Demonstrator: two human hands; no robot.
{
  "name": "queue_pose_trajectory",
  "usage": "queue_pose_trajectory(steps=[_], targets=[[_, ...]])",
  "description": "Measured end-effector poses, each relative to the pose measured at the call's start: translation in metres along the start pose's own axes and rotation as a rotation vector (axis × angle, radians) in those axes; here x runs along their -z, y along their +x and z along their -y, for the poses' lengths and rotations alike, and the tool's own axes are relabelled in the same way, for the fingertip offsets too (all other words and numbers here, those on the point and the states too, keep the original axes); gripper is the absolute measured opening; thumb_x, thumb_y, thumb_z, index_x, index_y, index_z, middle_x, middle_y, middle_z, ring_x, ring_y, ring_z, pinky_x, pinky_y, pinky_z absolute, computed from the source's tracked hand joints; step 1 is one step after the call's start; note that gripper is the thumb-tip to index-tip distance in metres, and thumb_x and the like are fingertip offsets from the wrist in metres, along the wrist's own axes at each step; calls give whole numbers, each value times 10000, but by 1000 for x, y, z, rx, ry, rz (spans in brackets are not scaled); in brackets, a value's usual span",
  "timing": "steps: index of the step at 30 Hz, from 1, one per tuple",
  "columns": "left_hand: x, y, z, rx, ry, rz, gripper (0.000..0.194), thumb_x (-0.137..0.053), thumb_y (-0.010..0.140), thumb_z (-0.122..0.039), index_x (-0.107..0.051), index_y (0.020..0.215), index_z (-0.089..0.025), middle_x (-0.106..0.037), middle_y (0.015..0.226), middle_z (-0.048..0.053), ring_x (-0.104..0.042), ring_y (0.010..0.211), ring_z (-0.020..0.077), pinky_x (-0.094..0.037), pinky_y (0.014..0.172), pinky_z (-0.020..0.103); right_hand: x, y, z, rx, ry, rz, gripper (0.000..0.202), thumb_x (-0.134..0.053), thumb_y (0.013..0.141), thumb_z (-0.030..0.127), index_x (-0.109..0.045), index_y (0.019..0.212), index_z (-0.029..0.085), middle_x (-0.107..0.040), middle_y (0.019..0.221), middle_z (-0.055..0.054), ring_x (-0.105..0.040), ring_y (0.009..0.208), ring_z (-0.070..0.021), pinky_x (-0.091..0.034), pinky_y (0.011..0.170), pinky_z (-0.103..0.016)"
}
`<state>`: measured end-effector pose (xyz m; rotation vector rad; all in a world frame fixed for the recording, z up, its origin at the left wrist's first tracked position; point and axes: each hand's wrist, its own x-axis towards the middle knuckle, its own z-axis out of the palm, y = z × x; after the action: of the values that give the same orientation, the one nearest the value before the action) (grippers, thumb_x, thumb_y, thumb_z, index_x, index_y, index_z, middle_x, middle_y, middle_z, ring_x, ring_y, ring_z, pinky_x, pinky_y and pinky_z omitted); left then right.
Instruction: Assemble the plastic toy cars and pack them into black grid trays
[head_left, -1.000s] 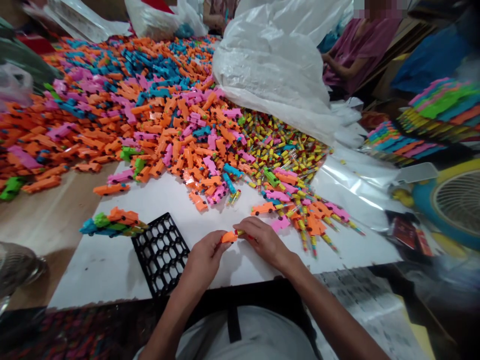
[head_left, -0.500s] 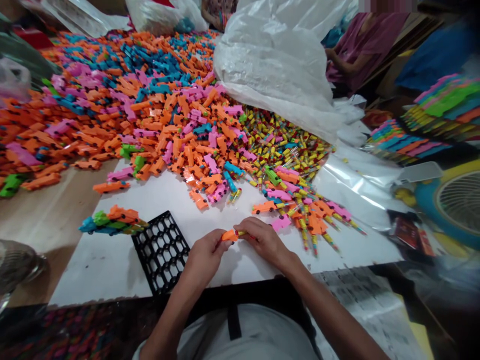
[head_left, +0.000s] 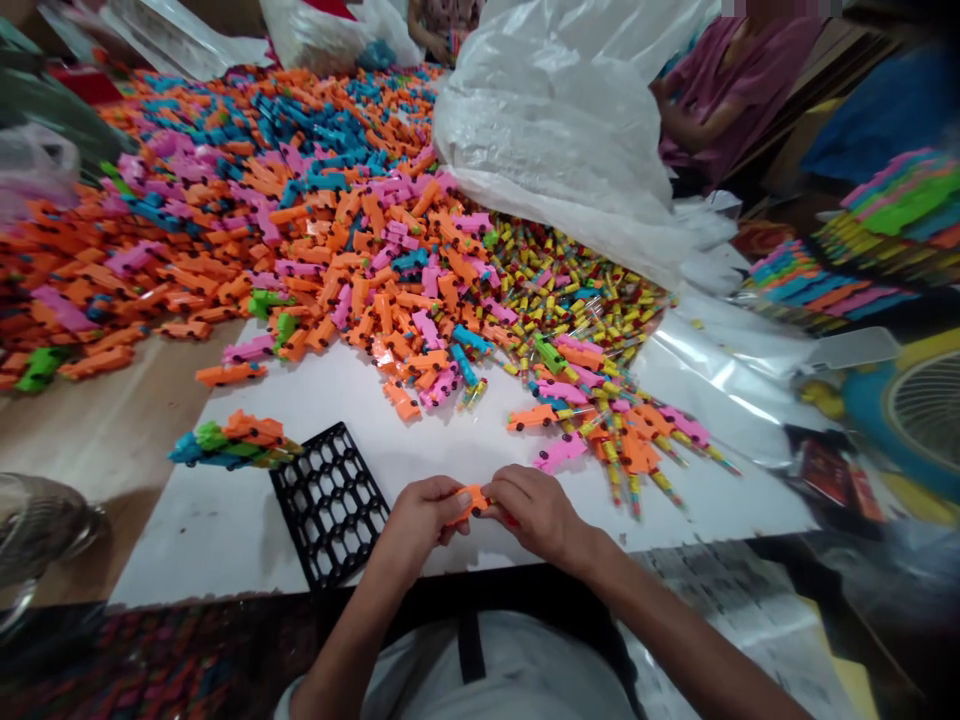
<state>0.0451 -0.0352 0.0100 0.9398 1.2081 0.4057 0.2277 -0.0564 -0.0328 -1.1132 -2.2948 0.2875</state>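
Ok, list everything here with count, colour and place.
Big bag: one, whitish, back centre
Cars: uncountable; orange, pink, blue, green; left to centre
Yellow pieces: uncountable, yellow, beside big bag
Tray: one, black, front left
Sheet: one, white, under tray
Mug: one, clear, left edge
Fan: one, blue-yellow, right edge
Stacks: two, multicoloured, far right
People: two, one in pink, back
Other bags: several, mixed, back
Held car: one, orange, front centre
Left grip: one, bare, on held car
Right grip: one, bare, at its end

we seem to be in a workshop: plastic cars [head_left: 330,270] and yellow tubes [head_left: 592,285] lie heaped in bulk across the table [head_left: 161,400], with a bulky plastic sack [head_left: 555,130], colourful stacks [head_left: 832,285] and another person [head_left: 724,110] nearby.
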Motion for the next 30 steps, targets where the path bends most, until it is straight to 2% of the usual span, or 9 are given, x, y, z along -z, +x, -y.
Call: queue_pose_trajectory(steps=[4, 6, 8, 11, 15, 21, 25, 27, 30], targets=[[6, 7, -10, -124, 337, 6, 370, -444, 830, -480, -624, 753, -165, -605, 614, 29, -526, 542, 153, -415, 544, 292, 13, -10, -9, -46, 37, 26, 217, -466, 973, 341, -618, 922, 195, -622, 775, -49, -548, 689, -166, -417, 601, -281], [18, 18, -18, -365, 564, -174, 385, -367, 895, -423, -654, 911, -166, -678, 863, 92, -620, 852, 225, -485, 794, 374, 35, -16, -27, -98, -3, -62, 185, -488, 961, 336, -625, 994, 215, -650, 862, -73, -586, 793, -199, -461, 693, -319], [35, 34, -27, -561, 753, -394, 349, -366, 911, -314, -625, 1104, -183, -639, 1163, 123, -529, 1165, 264, -391, 1018, 446, 60, -19, -49, -219, -157, -205, 208, -511, 947, 313, -621, 1100, 226, -655, 1007, -115, -585, 951, -254, -460, 830, -405], [58, 62, -32, -564, 958, -611, 350, -422, 894, -236, -590, 1198, -190, -532, 1355, 142, -435, 1280, 312, -341, 1068, 511, 79, -9, -71, -450, -439, -322, 290, -517, 922, 224, -608, 1197, 229, -594, 1196, -153, -507, 1125, -323, -381, 945, -527], [63, 81, -24, -518, 1045, -690, 290, -519, 856, -221, -648, 1113, -177, -546, 1307, 156, -499, 1164, 333, -401, 1012, 505, 45, 39, -64, -363, -338, -185, 315, -474, 909, 112, -625, 1155, 237, -619, 1114, -113, -533, 1062, -272, -428, 899, -439], [53, 61, -3, -564, 1041, -634, 219, -542, 865, -294, -675, 1011, -199, -546, 1190, 122, -539, 1035, 284, -471, 929, 453, -21, 106, -41, -532, -294, 119, 322, -584, 902, 365, -576, 1154, 164, -590, 1007, -157, -548, 940, -286, -462, 774, -378], [54, 51, 3, -513, 871, -624, 157, -559, 851, -304, -654, 910, -194, -530, 1123, 103, -536, 1064, 276, -467, 948, 452, -25, 115, -42, -648, -276, 139, 336, -581, 901, 385, -533, 1106, 123, -560, 1103, -193, -536, 1012, -299, -455, 816, -388], [55, 50, 4, -471, 777, -643, 160, -602, 809, -271, -624, 945, -191, -504, 1106, 90, -564, 1020, 247, -494, 916, 422, -21, 116, -46, -683, -222, 179, 242, -524, 930, 281, -512, 1104, 113, -562, 1124, -192, -552, 1002, -282, -452, 816, -370], [56, 50, 3, -392, 713, -676, 390, -640, 771, -287, -555, 1134, -175, -470, 1144, 101, -606, 911, 211, -518, 865, 399, -16, 120, -50, -692, -193, 214, 222, -376, 923, 88, -492, 1109, 123, -588, 1112, -171, -580, 953, -253, -451, 793, -347]])
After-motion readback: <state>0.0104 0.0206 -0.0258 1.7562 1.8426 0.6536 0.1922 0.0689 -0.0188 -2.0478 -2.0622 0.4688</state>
